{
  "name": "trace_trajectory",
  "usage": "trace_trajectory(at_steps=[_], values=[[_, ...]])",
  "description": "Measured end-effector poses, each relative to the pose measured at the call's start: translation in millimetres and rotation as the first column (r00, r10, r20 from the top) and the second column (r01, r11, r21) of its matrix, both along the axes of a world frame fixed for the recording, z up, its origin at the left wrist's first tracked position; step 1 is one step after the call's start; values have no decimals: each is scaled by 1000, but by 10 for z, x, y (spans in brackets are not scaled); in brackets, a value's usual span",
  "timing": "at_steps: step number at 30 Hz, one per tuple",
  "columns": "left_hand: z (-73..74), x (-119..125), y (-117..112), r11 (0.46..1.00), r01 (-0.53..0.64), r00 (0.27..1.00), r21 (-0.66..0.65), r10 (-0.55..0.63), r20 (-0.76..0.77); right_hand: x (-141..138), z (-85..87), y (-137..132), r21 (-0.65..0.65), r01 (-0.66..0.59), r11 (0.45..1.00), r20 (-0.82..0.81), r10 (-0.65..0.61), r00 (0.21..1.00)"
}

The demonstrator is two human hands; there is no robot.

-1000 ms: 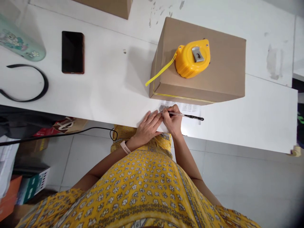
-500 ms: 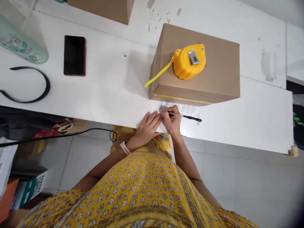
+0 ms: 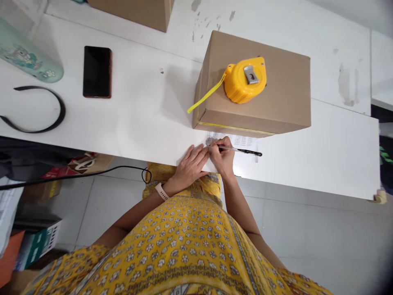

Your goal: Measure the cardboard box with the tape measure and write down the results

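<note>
My right hand (image 3: 223,157) is closed round a black pen (image 3: 242,150), its tip on a printed sheet of paper (image 3: 245,141) at the near edge of the white table (image 3: 141,110). My left hand (image 3: 190,165) lies flat with fingers stretched out, pressing the table edge and the sheet right beside the pen hand. Just behind the sheet stands a closed cardboard box (image 3: 276,90). A yellow tape measure (image 3: 245,80) rests on its top, with a length of yellow tape (image 3: 205,96) hanging off the box's left edge.
A black phone (image 3: 97,71) lies on the table at the left, beside a black strap loop (image 3: 39,112) and a pale green patterned bottle (image 3: 29,55). Another cardboard box (image 3: 135,12) stands at the back. A black cable (image 3: 76,174) runs below the table edge; boxes clutter the floor left.
The view shifted slightly since a second ago. Both hands stay at the sheet; the pen has barely moved.
</note>
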State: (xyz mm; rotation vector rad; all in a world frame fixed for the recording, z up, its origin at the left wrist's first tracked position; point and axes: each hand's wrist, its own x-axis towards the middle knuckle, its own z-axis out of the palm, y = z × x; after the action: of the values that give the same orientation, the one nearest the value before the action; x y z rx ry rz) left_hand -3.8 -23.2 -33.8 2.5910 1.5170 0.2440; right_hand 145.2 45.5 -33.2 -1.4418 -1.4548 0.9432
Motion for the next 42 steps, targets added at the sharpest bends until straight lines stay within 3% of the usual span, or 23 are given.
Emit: trace_trajectory(at_steps=[42], values=[[4, -8, -7, 999, -7, 1000, 45, 6, 15, -7, -30, 4, 4, 24, 1000, -28, -24, 999]])
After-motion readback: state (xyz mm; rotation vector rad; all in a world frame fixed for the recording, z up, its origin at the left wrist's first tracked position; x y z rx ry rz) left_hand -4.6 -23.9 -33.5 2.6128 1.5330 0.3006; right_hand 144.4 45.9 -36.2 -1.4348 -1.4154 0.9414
